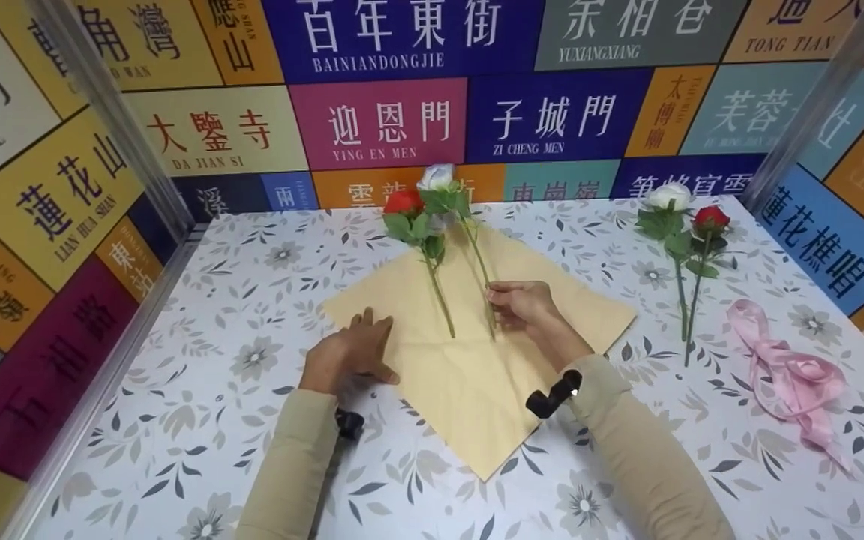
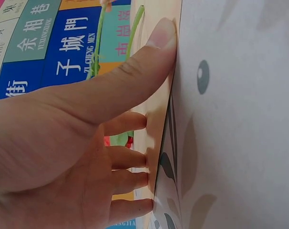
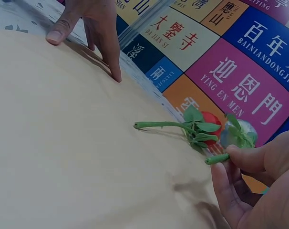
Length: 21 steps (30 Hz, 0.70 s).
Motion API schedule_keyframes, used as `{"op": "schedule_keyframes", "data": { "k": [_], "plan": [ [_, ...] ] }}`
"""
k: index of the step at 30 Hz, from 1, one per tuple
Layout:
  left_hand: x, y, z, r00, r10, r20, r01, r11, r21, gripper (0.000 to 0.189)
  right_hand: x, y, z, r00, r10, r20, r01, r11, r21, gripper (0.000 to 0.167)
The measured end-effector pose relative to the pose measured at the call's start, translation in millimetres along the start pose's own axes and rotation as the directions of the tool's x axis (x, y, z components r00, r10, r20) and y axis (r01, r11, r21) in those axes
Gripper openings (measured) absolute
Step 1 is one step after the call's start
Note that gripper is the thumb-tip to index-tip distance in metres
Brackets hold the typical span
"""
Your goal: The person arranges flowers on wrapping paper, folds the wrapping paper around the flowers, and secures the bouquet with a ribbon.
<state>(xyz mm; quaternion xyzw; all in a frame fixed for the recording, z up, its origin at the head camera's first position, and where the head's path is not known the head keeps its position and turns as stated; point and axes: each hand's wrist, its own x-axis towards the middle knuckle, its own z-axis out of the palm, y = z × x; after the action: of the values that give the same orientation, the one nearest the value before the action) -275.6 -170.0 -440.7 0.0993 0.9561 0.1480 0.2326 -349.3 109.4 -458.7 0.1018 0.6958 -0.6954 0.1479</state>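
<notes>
In the head view, my right hand [image 1: 526, 304] pinches the green stem of a pale bluish-white rose [image 1: 436, 178] between thumb and fingers, above a sheet of tan wrapping paper [image 1: 469, 420]. A red rose [image 1: 403, 201] lies on the paper to its left, its stem pointing toward me. My left hand [image 1: 349, 349] rests at the paper's left edge with fingers spread, and the left wrist view shows its thumb and fingertips [image 2: 143, 164] pressing on the sheet. In the right wrist view, the cut stem end [image 3: 216, 159] sticks out past the pinching fingers.
At the right of the table [image 1: 199, 360] lie a white rose [image 1: 668, 197] and another red rose [image 1: 709, 219], stems crossing. A loosely bundled pink ribbon [image 1: 807, 379] lies beside them. Panels with printed Chinese characters [image 1: 379, 124] stand along the back and sides.
</notes>
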Motion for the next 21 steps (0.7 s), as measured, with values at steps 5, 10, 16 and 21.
{"op": "schedule_keyframes", "data": {
  "k": [5,10,16,21],
  "plan": [
    [0.6,-0.3,0.5,1.0,0.001,-0.008,-0.001,1.0,0.001,0.103,3.2,1.2,12.0,1.0,0.004,-0.005,-0.004,0.999,0.033,0.041],
    [-0.7,0.1,-1.9,1.0,-0.016,-0.015,0.016,1.0,-0.005,0.103,5.6,-0.6,22.2,1.0,0.022,-0.009,-0.022,0.999,0.038,0.039],
    [-1.3,-0.9,-2.8,1.0,0.01,-0.009,-0.01,1.0,-0.004,0.104,6.6,0.7,32.5,0.999,0.042,-0.026,-0.042,0.999,0.009,0.036],
    [0.4,-0.5,-1.2,1.0,0.017,-0.002,-0.017,1.0,0.009,0.104,7.5,5.1,37.8,0.998,0.036,-0.052,-0.038,0.999,-0.037,0.034]
  ]
}}
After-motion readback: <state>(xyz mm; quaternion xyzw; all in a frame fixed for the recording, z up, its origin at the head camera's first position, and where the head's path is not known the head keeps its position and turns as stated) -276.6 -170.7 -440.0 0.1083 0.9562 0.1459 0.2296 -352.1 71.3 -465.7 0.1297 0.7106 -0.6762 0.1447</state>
